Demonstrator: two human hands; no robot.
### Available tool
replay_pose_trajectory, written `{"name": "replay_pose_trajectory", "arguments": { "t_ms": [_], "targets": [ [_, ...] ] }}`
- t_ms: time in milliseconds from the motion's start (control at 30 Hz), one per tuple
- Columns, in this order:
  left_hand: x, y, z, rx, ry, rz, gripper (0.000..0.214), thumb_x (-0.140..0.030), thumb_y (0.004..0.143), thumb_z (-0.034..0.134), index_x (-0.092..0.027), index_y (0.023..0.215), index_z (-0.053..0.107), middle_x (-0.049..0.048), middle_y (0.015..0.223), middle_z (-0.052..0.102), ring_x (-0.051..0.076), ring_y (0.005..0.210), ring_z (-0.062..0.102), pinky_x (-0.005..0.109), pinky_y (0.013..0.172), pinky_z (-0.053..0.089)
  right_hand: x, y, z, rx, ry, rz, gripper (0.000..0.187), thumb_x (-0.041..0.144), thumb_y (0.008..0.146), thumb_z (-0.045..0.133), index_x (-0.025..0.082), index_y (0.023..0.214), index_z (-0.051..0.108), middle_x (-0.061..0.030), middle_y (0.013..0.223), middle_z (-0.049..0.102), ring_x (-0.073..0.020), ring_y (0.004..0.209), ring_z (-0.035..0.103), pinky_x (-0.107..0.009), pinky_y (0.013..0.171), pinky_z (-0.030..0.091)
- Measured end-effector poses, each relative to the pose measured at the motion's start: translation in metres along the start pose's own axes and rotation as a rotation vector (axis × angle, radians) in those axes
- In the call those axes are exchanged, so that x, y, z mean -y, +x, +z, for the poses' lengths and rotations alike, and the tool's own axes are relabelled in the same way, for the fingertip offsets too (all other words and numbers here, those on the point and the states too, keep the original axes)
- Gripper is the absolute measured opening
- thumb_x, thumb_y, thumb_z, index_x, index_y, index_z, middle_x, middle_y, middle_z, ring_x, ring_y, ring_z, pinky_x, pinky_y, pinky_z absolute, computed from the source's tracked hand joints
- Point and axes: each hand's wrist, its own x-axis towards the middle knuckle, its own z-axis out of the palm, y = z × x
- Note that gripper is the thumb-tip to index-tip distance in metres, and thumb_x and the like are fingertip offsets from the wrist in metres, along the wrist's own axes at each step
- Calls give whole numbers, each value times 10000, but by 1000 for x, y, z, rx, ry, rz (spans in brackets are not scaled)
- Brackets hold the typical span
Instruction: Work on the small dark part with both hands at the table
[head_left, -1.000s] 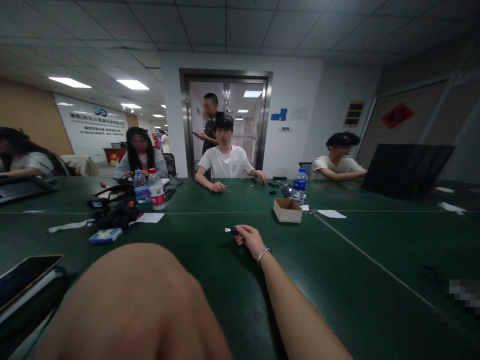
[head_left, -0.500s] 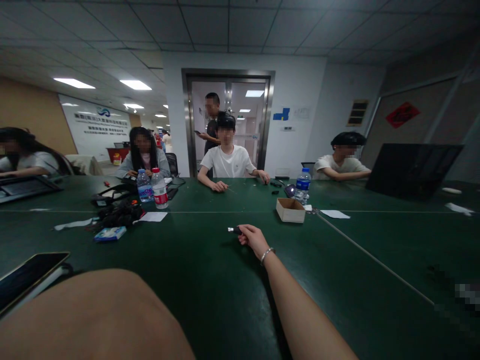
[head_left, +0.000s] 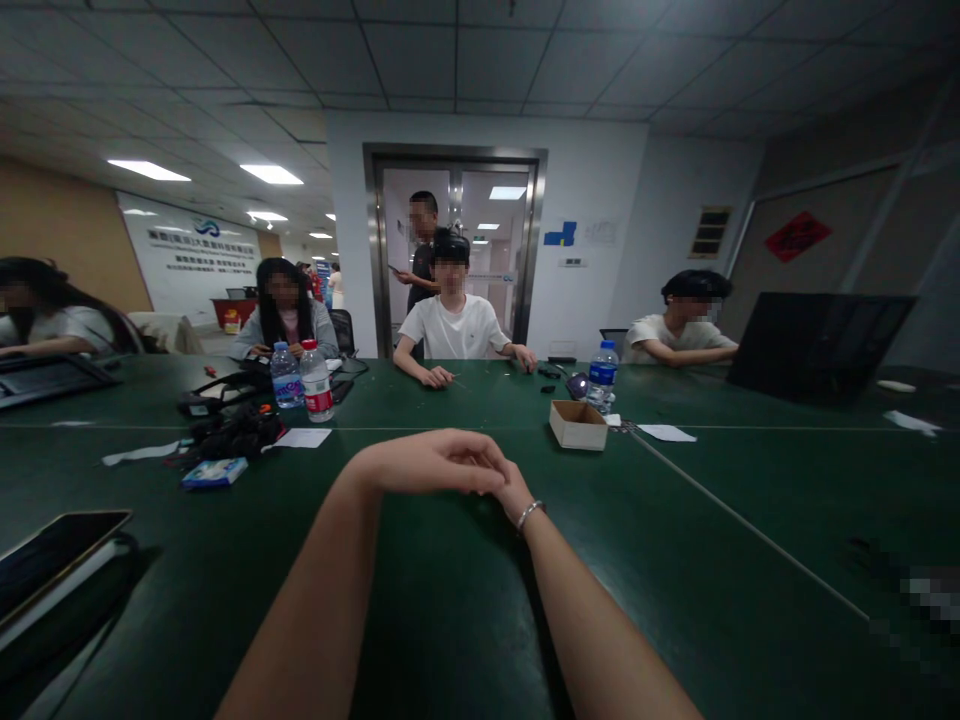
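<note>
My left hand (head_left: 420,465) is bent at the wrist and laid across the fingertips of my right hand (head_left: 516,492), with its thumb and curled fingers closed around that spot. Both are just above the table, in the middle of the view. Half a second ago my right hand pinched a small black stick with a silver metal end. My left hand now covers that stick and the right fingertips, so what the left fingers hold cannot be seen. A metal bracelet (head_left: 529,516) circles my right wrist.
On the green table (head_left: 675,560) are an open cardboard box (head_left: 578,427), water bottles (head_left: 317,382), a blue-white packet (head_left: 215,473), dark cables (head_left: 232,430) and a phone (head_left: 60,560) at left. Across sits a co-worker (head_left: 456,325); a black monitor (head_left: 817,345) stands at right.
My left hand has come from the lower left, where only the arm loomed close, onto my right fingers. The black stick has gone out of sight beneath it. My right hand has hardly moved.
</note>
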Motion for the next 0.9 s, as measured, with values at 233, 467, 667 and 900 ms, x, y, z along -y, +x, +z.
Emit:
{"name": "replay_pose_trajectory", "arguments": {
  "t_ms": [233,467,667,900],
  "targets": [
    [91,67,41,-605,93,-376,487,-579,757,471,-147,978,520,114,852,595,187,587,578,264,498,421,-2,3,0,57,77,44,287,293,688,680,88,886,637,-16,554,582,-92,447,522,-177,424,433],
    [141,73,61,-501,-34,-219,383,-480,849,333,-165,911,541,24,639,558,122,527,528,176,416,338,-5,3,1,74,0,-5,295,292,663,701,103,884,651,-13,585,595,-92,460,524,-190,444,443],
    [142,65,60,-524,-90,-60,320,-366,825,428,-214,1100,486,9,706,532,120,637,524,141,419,354,-6,2,0,81,-3,-18,313,305,672,691,103,907,650,-13,587,594,-94,463,528,-190,438,434],
    [138,61,58,-465,-147,-22,272,-305,819,469,-195,1065,510,65,854,587,176,806,581,175,453,448,-9,5,-2,73,18,-10,361,338,653,701,84,903,639,-18,580,589,-100,467,524,-200,442,437]
  ]
}}
